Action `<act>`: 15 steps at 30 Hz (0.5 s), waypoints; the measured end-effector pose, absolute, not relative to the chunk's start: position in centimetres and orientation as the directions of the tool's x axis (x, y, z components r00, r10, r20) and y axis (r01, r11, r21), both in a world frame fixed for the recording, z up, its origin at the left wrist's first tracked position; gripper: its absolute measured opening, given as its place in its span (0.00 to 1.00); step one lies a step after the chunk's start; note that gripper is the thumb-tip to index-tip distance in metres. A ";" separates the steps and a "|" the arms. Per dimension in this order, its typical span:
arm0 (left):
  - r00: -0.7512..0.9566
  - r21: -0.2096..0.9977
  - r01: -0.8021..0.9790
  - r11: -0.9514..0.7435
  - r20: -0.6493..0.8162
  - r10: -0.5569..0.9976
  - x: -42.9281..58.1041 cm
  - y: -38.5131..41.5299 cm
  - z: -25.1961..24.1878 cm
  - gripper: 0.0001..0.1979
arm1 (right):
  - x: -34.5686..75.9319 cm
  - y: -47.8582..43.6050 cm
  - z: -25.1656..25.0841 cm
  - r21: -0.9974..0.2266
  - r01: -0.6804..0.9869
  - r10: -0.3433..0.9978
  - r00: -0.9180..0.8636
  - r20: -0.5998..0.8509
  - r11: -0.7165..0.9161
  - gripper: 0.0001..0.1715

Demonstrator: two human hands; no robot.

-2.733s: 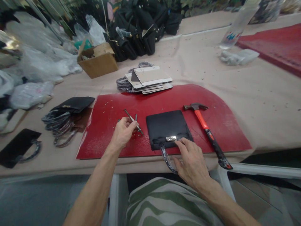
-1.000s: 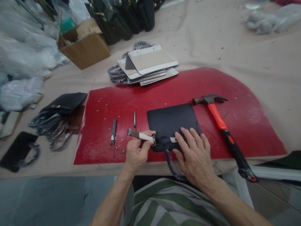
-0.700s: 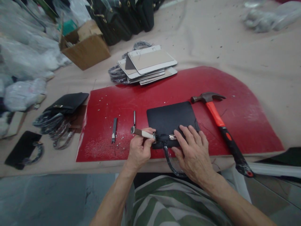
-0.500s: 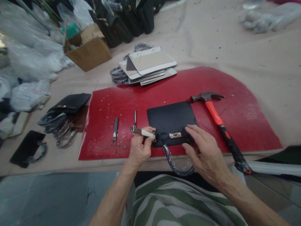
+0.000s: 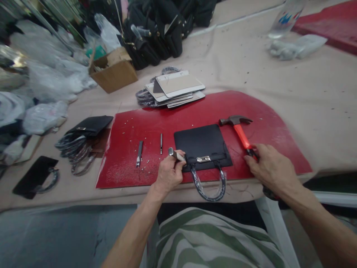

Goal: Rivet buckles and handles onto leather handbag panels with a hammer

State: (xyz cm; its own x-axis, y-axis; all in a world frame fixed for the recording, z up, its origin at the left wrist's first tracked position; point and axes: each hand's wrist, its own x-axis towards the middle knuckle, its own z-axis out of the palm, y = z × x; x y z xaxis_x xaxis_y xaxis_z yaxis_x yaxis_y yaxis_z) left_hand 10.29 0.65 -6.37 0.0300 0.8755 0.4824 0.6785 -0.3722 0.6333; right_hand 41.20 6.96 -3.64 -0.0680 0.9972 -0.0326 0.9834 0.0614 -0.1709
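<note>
My left hand (image 5: pixel 170 172) is closed round a metal punch (image 5: pixel 174 153) with a pale wrapped shaft, whose lower end stands at the left edge of a black handbag panel (image 5: pixel 198 141). The panel lies flat, with a silver clasp (image 5: pixel 203 159) on its strap and a plastic-wrapped handle (image 5: pixel 196 184) hanging toward me over the table edge. To the right, my right hand (image 5: pixel 272 167) is wrapped round the black grip of a claw hammer (image 5: pixel 242 134). The hammer's orange neck and dark head point away from me, close to the panel's upper right corner.
Under the work lies a red board (image 5: pixel 131 126), with a flat steel tool (image 5: pixel 140 153) and a thin metal rod (image 5: pixel 161 143) on its left. Beyond are stacked panels (image 5: pixel 181 85), a cardboard box (image 5: pixel 115 74) and black bags (image 5: pixel 156 41). More black pieces (image 5: pixel 92 125) lie left.
My right hand has left the panel and taken hold of the hammer's handle. My left hand keeps the punch at the panel's edge, now tilted more upright. The view has shifted.
</note>
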 end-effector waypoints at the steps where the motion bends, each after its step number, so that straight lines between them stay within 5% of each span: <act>1: 0.034 0.628 0.683 -0.373 0.483 0.875 10.4 0.6 -6.4 0.08 | 41.1 7.3 -3.5 -0.260 0.966 0.996 -0.031 -0.088 0.007 0.08; 3: 0.042 0.630 0.684 -0.368 0.470 0.882 10.6 0.6 -6.3 0.09 | 41.0 8.2 -3.0 -0.553 0.817 0.963 0.010 -0.269 -0.163 0.07; 5: 0.042 0.645 0.679 -0.351 0.443 0.895 10.7 0.6 -6.2 0.09 | 40.9 8.9 -2.4 -0.774 0.497 0.867 -0.082 -0.491 -0.391 0.08; 7: 0.042 0.664 0.673 -0.326 0.406 0.913 10.9 0.7 -5.9 0.09 | 40.6 9.2 -1.9 -0.806 0.199 0.770 -0.240 -0.591 -0.557 0.06; 9: 0.048 0.674 0.674 -0.302 0.368 0.928 11.0 0.8 -5.7 0.09 | 40.0 9.1 -1.3 -0.785 0.080 0.740 -0.287 -0.608 -0.614 0.05; 15: 0.040 0.691 0.673 -0.263 0.322 0.946 11.1 1.0 -5.5 0.09 | 37.7 6.4 0.9 -0.880 0.113 0.870 -0.135 -0.473 -0.461 0.15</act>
